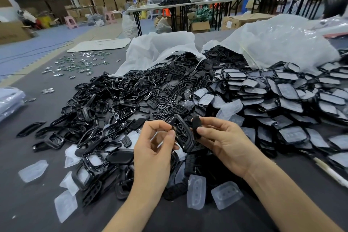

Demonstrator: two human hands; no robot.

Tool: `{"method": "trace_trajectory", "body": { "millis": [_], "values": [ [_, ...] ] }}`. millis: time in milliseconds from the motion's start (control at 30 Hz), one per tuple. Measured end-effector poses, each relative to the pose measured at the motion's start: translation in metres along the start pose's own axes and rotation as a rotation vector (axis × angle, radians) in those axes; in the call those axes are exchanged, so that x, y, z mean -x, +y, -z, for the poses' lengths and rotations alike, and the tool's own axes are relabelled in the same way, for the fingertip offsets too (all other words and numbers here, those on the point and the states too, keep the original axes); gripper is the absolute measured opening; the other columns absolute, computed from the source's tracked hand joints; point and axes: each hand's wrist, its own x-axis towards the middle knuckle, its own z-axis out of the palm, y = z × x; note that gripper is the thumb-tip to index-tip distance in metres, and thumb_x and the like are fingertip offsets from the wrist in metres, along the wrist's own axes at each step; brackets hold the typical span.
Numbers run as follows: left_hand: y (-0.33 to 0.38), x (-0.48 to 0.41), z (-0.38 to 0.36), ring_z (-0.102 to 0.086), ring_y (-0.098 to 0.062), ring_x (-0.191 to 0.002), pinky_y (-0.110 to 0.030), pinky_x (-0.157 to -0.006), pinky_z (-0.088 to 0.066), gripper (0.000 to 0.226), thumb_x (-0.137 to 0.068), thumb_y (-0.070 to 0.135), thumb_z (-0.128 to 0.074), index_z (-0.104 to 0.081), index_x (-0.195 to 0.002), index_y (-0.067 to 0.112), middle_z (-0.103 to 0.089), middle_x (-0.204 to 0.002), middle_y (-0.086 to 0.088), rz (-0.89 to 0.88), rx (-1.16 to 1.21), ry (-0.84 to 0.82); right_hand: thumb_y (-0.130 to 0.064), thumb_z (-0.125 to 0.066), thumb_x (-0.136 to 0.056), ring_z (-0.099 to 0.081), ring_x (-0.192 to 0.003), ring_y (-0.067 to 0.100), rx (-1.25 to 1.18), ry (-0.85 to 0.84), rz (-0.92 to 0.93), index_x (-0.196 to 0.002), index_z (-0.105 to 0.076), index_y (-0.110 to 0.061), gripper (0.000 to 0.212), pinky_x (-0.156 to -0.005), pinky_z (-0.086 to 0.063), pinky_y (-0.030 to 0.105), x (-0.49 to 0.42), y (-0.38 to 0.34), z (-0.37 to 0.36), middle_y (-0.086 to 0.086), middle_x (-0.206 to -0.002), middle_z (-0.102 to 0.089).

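Both hands hold one black plastic key-fob shell (183,133) above the grey table (37,203). My left hand (156,149) pinches its upper left edge between thumb and forefinger. My right hand (224,141) grips its right side, and one fingertip wears a black cover (195,121). Under and around the hands lies a big heap of black frames and button plates (131,96). Several translucent rubber pads (195,192) lie near the front of the heap.
Stacks of black shells with clear pads (282,96) spread to the right. Two open plastic bags (273,41) spill parts at the back. Small circuit boards and metal pieces (79,62) are scattered far left. Two people stand at distant tables among cardboard boxes.
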Motion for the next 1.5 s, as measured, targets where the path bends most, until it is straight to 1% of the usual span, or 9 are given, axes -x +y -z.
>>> {"method": "trace_trajectory", "body": {
  "millis": [100,400,467,633,833,1233,1300,1400,1500],
  "values": [
    [0.002,0.001,-0.001,-0.053,0.004,-0.060,-0.010,-0.059,-0.046,0.020,-0.089,-0.004,-0.060,-0.059,-0.086,0.015,-0.060,-0.069,0.012,-0.008,-0.020,-0.001,0.006,-0.060,-0.079,-0.070,-0.073,0.013,-0.026,0.013,-0.013,-0.093,-0.069,0.002,0.017,-0.065,-0.057,0.020,0.001,-0.002,-0.001,0.010,-0.085,-0.073],
    [0.001,0.000,0.001,-0.051,0.005,-0.064,-0.007,-0.060,-0.042,0.020,-0.088,-0.001,-0.063,-0.060,-0.086,0.019,-0.060,-0.070,0.015,-0.021,-0.059,0.007,0.006,-0.058,-0.082,-0.070,-0.066,0.013,-0.063,0.017,-0.038,-0.081,-0.069,0.001,0.011,-0.055,-0.055,0.020,0.004,-0.004,-0.004,0.010,-0.078,-0.073],
    [-0.001,0.000,0.002,-0.053,0.003,-0.067,-0.008,-0.062,-0.042,0.022,-0.088,0.000,-0.063,-0.060,-0.086,0.022,-0.061,-0.074,0.014,-0.022,-0.063,0.016,0.002,-0.061,-0.077,-0.070,-0.067,0.014,-0.060,0.010,-0.039,-0.081,-0.069,0.001,0.009,-0.056,-0.056,0.021,0.004,-0.004,-0.004,0.012,-0.080,-0.073],
    [-0.002,-0.001,0.003,-0.054,0.001,-0.071,-0.007,-0.066,-0.041,0.032,-0.090,-0.002,-0.060,-0.061,-0.084,0.030,-0.062,-0.077,0.012,-0.043,-0.112,0.042,-0.006,-0.065,-0.067,-0.072,-0.073,0.023,-0.082,0.019,-0.036,-0.088,-0.066,0.003,0.023,-0.060,-0.058,0.023,0.003,-0.006,-0.001,0.016,-0.084,-0.072],
    [-0.002,-0.001,0.003,-0.055,-0.001,-0.073,-0.009,-0.068,-0.042,0.039,-0.090,0.000,-0.060,-0.062,-0.082,0.038,-0.063,-0.078,0.012,-0.017,-0.117,0.039,-0.008,-0.067,-0.067,-0.072,-0.079,0.026,-0.102,0.010,-0.032,-0.082,-0.062,-0.001,0.017,-0.068,-0.060,0.028,0.002,-0.006,0.002,0.015,-0.085,-0.072],
    [-0.001,-0.001,0.003,-0.055,0.002,-0.072,-0.008,-0.067,-0.042,0.031,-0.090,0.000,-0.061,-0.061,-0.084,0.030,-0.063,-0.077,0.015,-0.001,-0.106,0.040,-0.011,-0.065,-0.070,-0.071,-0.074,0.024,-0.108,-0.043,-0.032,-0.074,-0.065,-0.008,0.004,-0.062,-0.059,0.028,0.003,-0.007,0.002,0.015,-0.085,-0.072],
    [-0.001,-0.001,0.003,-0.055,0.001,-0.073,-0.008,-0.067,-0.043,0.035,-0.090,0.000,-0.061,-0.062,-0.083,0.034,-0.063,-0.078,0.015,0.000,-0.095,0.037,-0.009,-0.065,-0.073,-0.070,-0.072,0.023,-0.056,-0.015,-0.005,-0.076,-0.064,-0.008,0.003,-0.060,-0.058,0.028,0.003,-0.005,0.003,0.014,-0.083,-0.071],
    [0.001,-0.001,0.003,-0.055,0.001,-0.072,-0.008,-0.066,-0.042,0.038,-0.089,0.000,-0.062,-0.063,-0.083,0.037,-0.064,-0.079,0.014,-0.014,-0.100,0.004,0.000,-0.063,-0.085,-0.067,-0.066,0.018,0.249,0.090,0.072,-0.078,-0.064,-0.006,0.009,-0.060,-0.058,0.029,0.003,0.003,-0.001,0.012,-0.076,-0.068],
    [0.000,-0.001,0.002,-0.053,0.002,-0.069,-0.009,-0.064,-0.041,0.032,-0.089,0.001,-0.063,-0.063,-0.082,0.032,-0.062,-0.075,0.012,-0.013,-0.141,-0.020,-0.002,-0.061,-0.088,-0.069,-0.068,0.019,0.266,-0.012,0.025,-0.083,-0.068,-0.005,0.009,-0.059,-0.057,0.027,0.006,0.010,-0.007,0.012,-0.077,-0.072]
  ]
}}
